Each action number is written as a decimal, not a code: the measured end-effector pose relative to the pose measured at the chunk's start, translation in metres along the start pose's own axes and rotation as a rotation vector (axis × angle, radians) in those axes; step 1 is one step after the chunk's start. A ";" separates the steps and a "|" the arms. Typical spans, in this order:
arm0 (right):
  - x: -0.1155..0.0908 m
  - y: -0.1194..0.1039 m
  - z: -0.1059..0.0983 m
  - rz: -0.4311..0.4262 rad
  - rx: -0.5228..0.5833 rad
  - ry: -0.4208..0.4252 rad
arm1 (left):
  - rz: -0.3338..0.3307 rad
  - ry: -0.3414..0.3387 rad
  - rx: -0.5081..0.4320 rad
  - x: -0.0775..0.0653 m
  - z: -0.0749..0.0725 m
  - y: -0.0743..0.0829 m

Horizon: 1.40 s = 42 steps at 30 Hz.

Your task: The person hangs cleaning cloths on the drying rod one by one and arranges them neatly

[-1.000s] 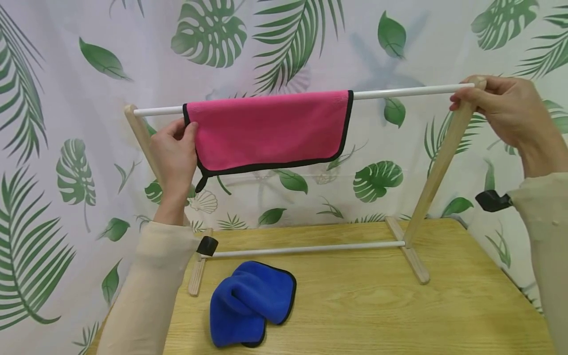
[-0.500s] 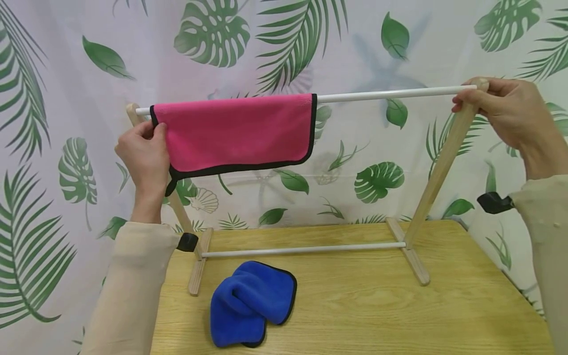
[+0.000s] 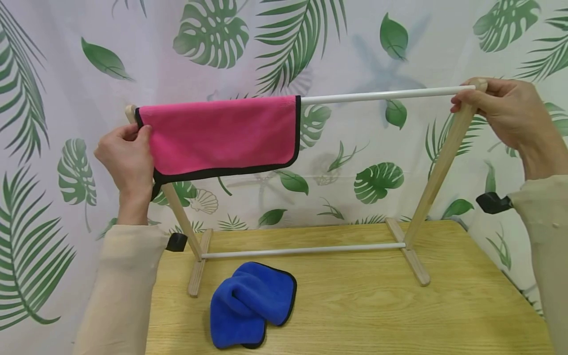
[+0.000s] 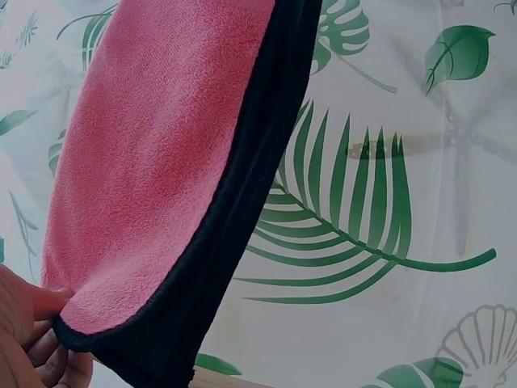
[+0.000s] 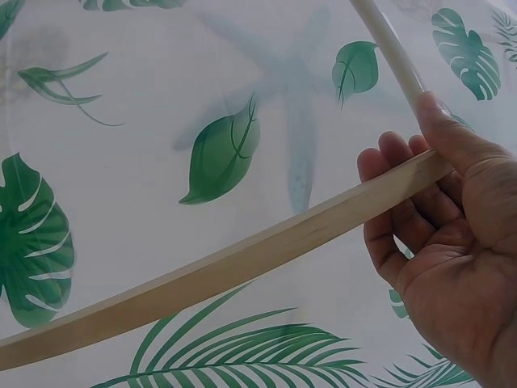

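Observation:
A pink towel (image 3: 222, 135) with black edging hangs folded over the white top rod (image 3: 381, 94) of a drying rack, close to the rack's left end. My left hand (image 3: 128, 160) pinches the towel's left edge just under the rod; the left wrist view shows the fingertips at the edge of the pink cloth (image 4: 153, 162). At the far end, my right hand (image 3: 510, 113) grips the top of the right wooden post (image 3: 441, 158), its thumb on the rod's end. In the right wrist view, the fingers curl round that wooden post (image 5: 242, 250).
A crumpled blue towel (image 3: 253, 303) with black edging lies on the wooden table (image 3: 377, 305) in front of the rack. The lower white rod (image 3: 306, 250) joins the rack's two feet near the tabletop. A leaf-print curtain (image 3: 275, 202) hangs behind.
My left hand has slid the pink towel leftward along the top rod, up to near the left post. The right hand stays at the right post, and the blue towel has not moved.

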State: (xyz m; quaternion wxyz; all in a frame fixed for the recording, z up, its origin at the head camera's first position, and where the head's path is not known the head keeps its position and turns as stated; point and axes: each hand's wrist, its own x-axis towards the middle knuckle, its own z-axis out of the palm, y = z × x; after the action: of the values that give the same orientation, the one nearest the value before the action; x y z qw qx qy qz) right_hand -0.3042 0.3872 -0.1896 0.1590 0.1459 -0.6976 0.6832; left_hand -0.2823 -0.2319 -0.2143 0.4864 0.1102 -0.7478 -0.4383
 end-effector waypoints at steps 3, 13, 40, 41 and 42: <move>0.000 0.000 0.000 -0.002 0.009 -0.006 | -0.012 0.009 -0.004 0.002 -0.002 -0.001; 0.000 -0.001 0.000 0.005 -0.009 -0.004 | -0.057 0.025 0.002 0.006 -0.004 -0.004; 0.000 -0.001 0.000 0.008 -0.028 0.012 | -0.052 -0.049 -0.017 0.001 -0.013 -0.010; 0.000 -0.001 0.000 0.008 -0.029 0.013 | -0.049 -0.055 -0.010 0.000 -0.014 -0.011; 0.000 -0.001 0.000 0.010 -0.028 0.013 | -0.048 -0.064 -0.006 -0.002 -0.015 -0.011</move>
State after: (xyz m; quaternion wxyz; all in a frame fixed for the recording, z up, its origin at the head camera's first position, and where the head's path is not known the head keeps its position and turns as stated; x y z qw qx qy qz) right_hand -0.3032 0.3872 -0.1885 0.1622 0.1359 -0.7068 0.6750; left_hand -0.2718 -0.2452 -0.2214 0.4522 0.1125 -0.7586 -0.4554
